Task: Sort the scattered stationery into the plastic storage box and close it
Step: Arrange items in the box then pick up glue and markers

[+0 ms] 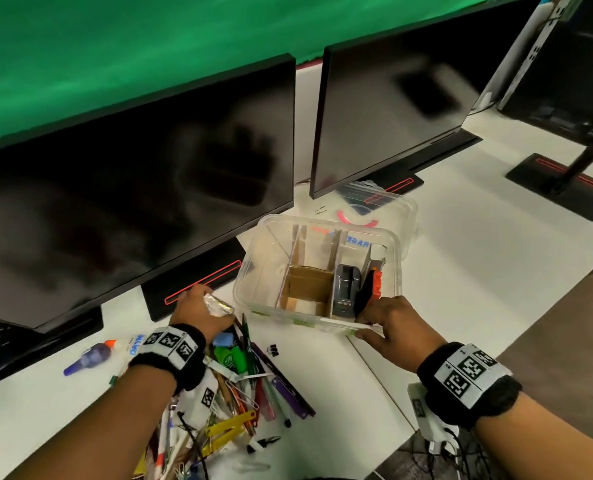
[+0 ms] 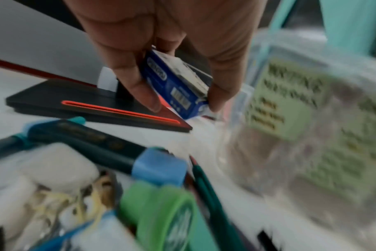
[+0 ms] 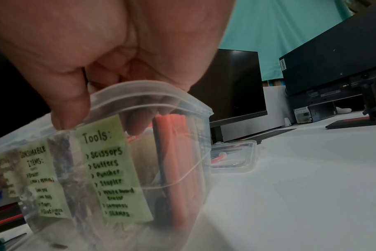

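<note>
A clear plastic storage box (image 1: 250,271) with cardboard dividers stands open on the white desk, with green labels (image 3: 110,171) on its front wall. A grey tape dispenser (image 1: 346,289) and an orange-black tool (image 1: 371,289) stand in its right compartments. My right hand (image 1: 390,323) grips the box's near rim (image 3: 140,95), thumb outside and fingers inside. My left hand (image 1: 198,306), just left of the box, pinches a small blue packet (image 2: 174,84) wrapped in clear film. A pile of pens, clips and markers (image 1: 246,382) lies under my left wrist.
The box's clear lid (image 1: 378,206) lies behind it under the right monitor (image 1: 392,116). A left monitor (image 1: 132,185) and its base (image 1: 198,285) stand close behind my left hand. A glue bottle (image 1: 94,355) lies at the left. The desk edge (image 1: 496,348) runs at the right.
</note>
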Demonstrator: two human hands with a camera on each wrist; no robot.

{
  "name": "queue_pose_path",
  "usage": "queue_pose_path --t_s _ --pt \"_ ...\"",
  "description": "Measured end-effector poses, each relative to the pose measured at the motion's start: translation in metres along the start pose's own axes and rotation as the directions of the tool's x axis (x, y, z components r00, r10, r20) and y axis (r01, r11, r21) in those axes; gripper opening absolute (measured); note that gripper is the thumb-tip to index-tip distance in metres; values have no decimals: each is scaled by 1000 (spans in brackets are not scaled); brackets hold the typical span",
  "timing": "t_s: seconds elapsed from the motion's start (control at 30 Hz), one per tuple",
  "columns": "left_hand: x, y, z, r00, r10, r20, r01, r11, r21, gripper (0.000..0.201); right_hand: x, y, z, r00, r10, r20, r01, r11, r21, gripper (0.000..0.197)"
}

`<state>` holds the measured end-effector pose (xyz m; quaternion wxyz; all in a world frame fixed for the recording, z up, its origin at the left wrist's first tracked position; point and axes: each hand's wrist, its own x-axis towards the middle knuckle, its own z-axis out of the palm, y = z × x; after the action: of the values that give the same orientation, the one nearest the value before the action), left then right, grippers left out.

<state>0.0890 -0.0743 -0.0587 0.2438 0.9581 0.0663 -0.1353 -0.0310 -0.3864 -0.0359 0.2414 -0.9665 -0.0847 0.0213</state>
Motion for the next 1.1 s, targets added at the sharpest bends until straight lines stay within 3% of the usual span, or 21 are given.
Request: queue_pose_path --t_s 0.13,0.2,0.3,0.37,0.47,0.57,0.63,0.7,0.83,0.97,1.1 --pt "1 -4 -38 997 -67 27 69 993 -100 51 2 1 0 1000 -19 -12 19 1000 7 10" --pt "-3 12 -56 1000 0 8 0 998 -56 41 2 2 1 999 -34 -32 34 999 6 8" --pt "-9 62 -69 979 204 6 -203 978 -52 34 1 2 1 998 -40 -39 41 999 14 9" --pt "-10 100 -63 918 388 76 -385 921 -50 35 1 2 0 999 -42 -31 42 999 18 10" --pt "-16 156 -41 781 596 185 -603 797 -25 35 0 1 -3 1000 -24 0 24 999 36 14" --pt "-17 197 -16 668 696 264 -731 680 57 37 1 2 -3 1000 -16 23 15 998 60 19" --pt "-12 216 1 637 709 302 -765 629 138 37 1 2 -4 999 -9 32 7 998 66 23" --pt "-4 229 16 629 704 329 -777 584 235 37 0 3 -4 999 -10 31 8 998 66 23" --pt "9 239 39 675 624 394 -737 551 391 39 0 2 -5 999 -18 31 15 997 79 19" --pt "18 245 50 668 590 453 -734 425 529 25 2 6 -8 998 -32 60 27 997 72 17" --pt "23 247 57 666 582 466 -718 332 612 23 6 7 -11 994 -27 102 21 998 65 19"
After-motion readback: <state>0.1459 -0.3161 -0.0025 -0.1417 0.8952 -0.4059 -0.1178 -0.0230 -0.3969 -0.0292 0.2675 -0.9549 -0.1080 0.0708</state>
